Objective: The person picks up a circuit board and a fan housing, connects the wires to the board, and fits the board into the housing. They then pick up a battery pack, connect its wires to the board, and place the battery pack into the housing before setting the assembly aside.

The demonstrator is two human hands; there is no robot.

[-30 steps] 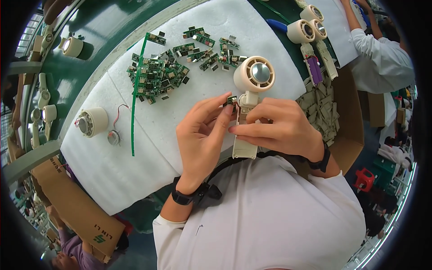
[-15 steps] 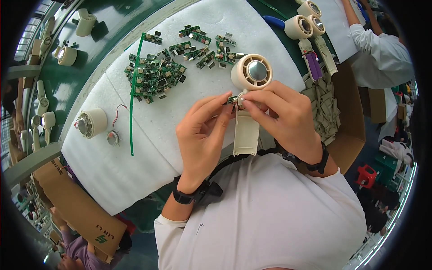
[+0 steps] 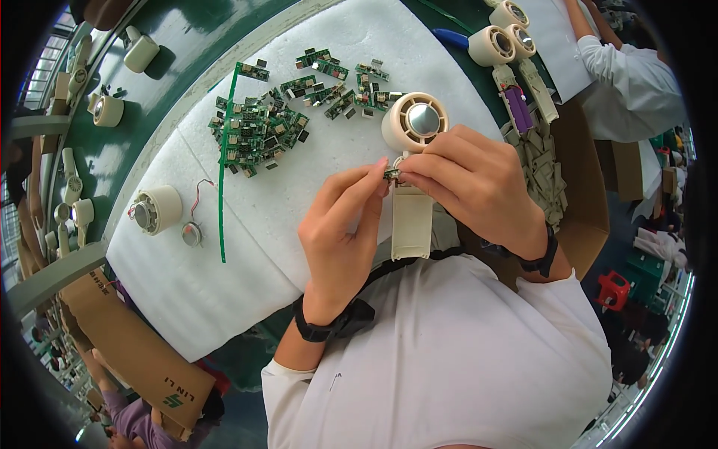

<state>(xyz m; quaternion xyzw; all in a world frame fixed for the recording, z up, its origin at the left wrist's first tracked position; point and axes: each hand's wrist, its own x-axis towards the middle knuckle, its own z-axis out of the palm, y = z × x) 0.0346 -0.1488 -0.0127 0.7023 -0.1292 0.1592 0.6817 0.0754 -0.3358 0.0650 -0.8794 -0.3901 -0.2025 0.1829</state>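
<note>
A cream handheld fan [image 3: 394, 133] lies in front of me, its round head pointing away and its open handle shell [image 3: 411, 224] toward my body. At the neck, between my fingertips, is a small green circuit board [image 3: 390, 173]. My left hand [image 3: 344, 221] pinches the board's left end between thumb and fingers. My right hand [image 3: 486, 183] is closed at the board's right end, thumb and forefinger pinched together by the neck. Its fingers partly hide what it holds, which may be the board's edge or a wire.
Several green circuit boards [image 3: 265, 127] lie heaped on the white foam sheet [image 3: 224, 299], beside a long green strip [image 3: 221, 202]. A fan head [image 3: 158, 208] and a small wired motor [image 3: 191, 234] sit at left. Right, a cardboard box [image 3: 587, 194] holds cream shells.
Both hands have shifted slightly, and the board sits a little lower at the fan's neck. My right fingertips have closed in on the board. The whole view has moved a little.
</note>
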